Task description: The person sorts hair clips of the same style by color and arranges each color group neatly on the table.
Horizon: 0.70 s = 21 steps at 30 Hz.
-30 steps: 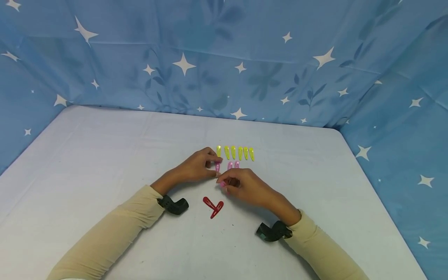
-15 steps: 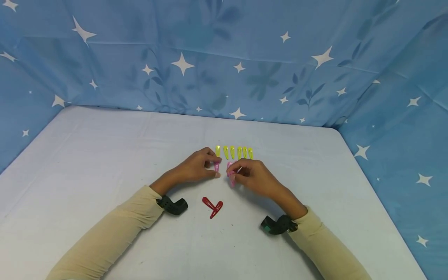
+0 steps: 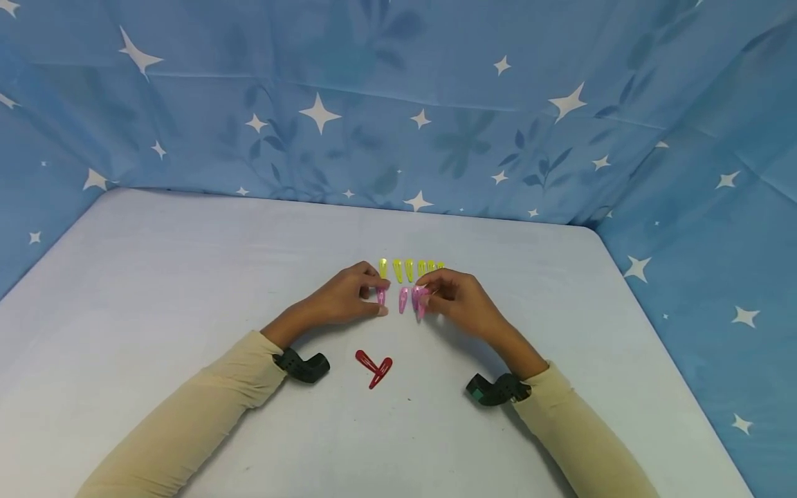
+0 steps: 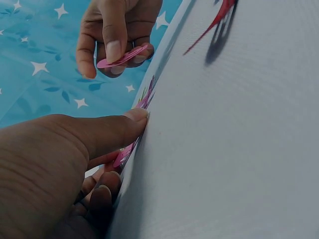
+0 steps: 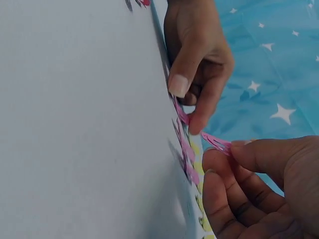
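Observation:
Between the thumb and fingers of my right hand (image 3: 463,301) a pink snap hair clip (image 5: 217,143) is pinched. It is raised off the table, close to the right end of the pink row. My left hand (image 3: 345,297) rests at the row's left end, thumb and forefinger at the two ends of another pink clip (image 3: 381,297) lying on the cloth. One more pink clip (image 3: 403,300) lies between the hands, and another lies partly behind the held one. Beyond them runs a row of several yellow hair clips (image 3: 409,270), the rightmost partly covered by my right hand.
Two red hair clips (image 3: 381,372) lie crossed on the white table (image 3: 218,256), nearer to me. A blue curtain with white stars (image 3: 373,152) stands behind the table and along its right side. Both wrists wear black cameras (image 3: 498,391).
My right hand has moved to the right and farther from me, carrying the pink hair clip away from the left hand. The left hand keeps its place at its clip.

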Tool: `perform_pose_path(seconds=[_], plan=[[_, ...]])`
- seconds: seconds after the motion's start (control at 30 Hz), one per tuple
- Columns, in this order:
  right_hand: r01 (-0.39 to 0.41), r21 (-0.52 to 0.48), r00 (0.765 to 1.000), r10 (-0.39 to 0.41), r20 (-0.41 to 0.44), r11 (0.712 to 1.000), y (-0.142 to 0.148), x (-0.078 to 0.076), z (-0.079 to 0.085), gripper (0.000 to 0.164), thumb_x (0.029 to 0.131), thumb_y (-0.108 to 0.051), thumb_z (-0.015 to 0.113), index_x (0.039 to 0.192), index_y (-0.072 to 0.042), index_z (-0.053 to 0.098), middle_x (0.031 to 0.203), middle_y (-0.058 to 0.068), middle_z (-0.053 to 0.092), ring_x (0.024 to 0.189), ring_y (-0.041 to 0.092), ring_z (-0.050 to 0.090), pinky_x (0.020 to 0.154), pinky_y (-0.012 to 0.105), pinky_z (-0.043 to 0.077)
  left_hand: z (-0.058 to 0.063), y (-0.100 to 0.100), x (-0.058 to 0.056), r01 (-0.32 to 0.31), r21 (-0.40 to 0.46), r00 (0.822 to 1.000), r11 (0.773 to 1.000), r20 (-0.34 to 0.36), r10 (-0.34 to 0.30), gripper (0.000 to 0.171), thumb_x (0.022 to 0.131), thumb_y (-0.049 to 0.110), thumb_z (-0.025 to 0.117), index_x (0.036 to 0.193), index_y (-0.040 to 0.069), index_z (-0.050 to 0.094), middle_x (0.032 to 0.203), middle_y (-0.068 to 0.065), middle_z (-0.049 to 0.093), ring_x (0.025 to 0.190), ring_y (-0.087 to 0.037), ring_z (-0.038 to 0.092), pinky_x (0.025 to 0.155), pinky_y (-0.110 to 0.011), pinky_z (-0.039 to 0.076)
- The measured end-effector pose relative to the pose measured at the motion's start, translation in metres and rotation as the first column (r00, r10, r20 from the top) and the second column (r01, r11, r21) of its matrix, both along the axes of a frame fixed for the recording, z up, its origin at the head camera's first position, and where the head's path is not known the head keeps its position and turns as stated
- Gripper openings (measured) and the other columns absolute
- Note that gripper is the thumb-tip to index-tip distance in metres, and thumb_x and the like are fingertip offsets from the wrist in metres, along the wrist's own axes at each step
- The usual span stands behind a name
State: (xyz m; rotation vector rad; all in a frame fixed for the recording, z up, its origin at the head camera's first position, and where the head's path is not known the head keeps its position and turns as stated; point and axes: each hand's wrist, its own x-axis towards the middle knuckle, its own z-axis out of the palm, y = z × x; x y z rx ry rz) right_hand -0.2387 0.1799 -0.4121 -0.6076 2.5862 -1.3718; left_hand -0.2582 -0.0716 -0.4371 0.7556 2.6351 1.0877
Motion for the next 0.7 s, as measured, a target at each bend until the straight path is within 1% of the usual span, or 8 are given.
perform_pose_path(seconds=[0.2, 0.33, 0.57, 0.7], plan=[[0.095, 0.018, 0.995, -0.095, 0.033, 0.995, 0.0034, -0.0026, -0.0022, 0.018, 0.092, -0.007, 0.069, 0.109, -0.005, 0.07, 0.105, 0.012, 0.069, 0.081, 0.02, 0.067, 0.07, 0.026, 0.056, -0.0007, -0.0013, 0.0003, 0.003, 0.004, 1.0, 1.0, 0.002, -0.003, 0.053, 0.084, 0.023, 0.079, 0.133, 0.009, 0.064, 0.119, -0.008, 0.055, 0.094, -0.018, 0.052, 0.079, -0.028, 0.047], [0.128, 0.043, 0.991, -0.13, 0.04, 0.991, 0.0047, -0.0043, -0.0036, 0.018, 0.091, -0.008, 0.069, 0.109, -0.004, 0.07, 0.103, 0.013, 0.069, 0.08, 0.02, 0.066, 0.067, 0.026, 0.055, 0.0007, -0.0012, 0.0011, 0.0, 0.007, 1.0, 1.0, 0.008, 0.0, 0.053, 0.084, 0.023, 0.08, 0.133, 0.009, 0.064, 0.118, -0.007, 0.055, 0.095, -0.018, 0.052, 0.08, -0.027, 0.047], [0.17, 0.123, 0.985, -0.167, -0.032, 0.978, 0.0057, -0.0069, -0.0084, 0.017, 0.09, -0.007, 0.07, 0.107, -0.006, 0.073, 0.1, 0.01, 0.071, 0.083, 0.019, 0.062, 0.071, 0.02, 0.052, 0.0008, -0.0013, 0.0014, 0.005, 0.005, 1.0, 1.0, 0.0, -0.005, 0.053, 0.084, 0.023, 0.08, 0.133, 0.009, 0.064, 0.117, -0.007, 0.055, 0.094, -0.017, 0.052, 0.08, -0.028, 0.047], [0.188, 0.161, 0.982, -0.183, -0.047, 0.969, 0.0042, -0.0066, -0.0096, 0.019, 0.089, -0.006, 0.071, 0.108, -0.007, 0.073, 0.099, 0.01, 0.071, 0.084, 0.02, 0.061, 0.073, 0.023, 0.051, -0.0003, -0.0013, 0.0006, 0.0, -0.001, 1.0, 1.0, 0.001, 0.0, 0.054, 0.084, 0.023, 0.079, 0.133, 0.01, 0.063, 0.118, -0.007, 0.055, 0.095, -0.017, 0.052, 0.08, -0.028, 0.047]])
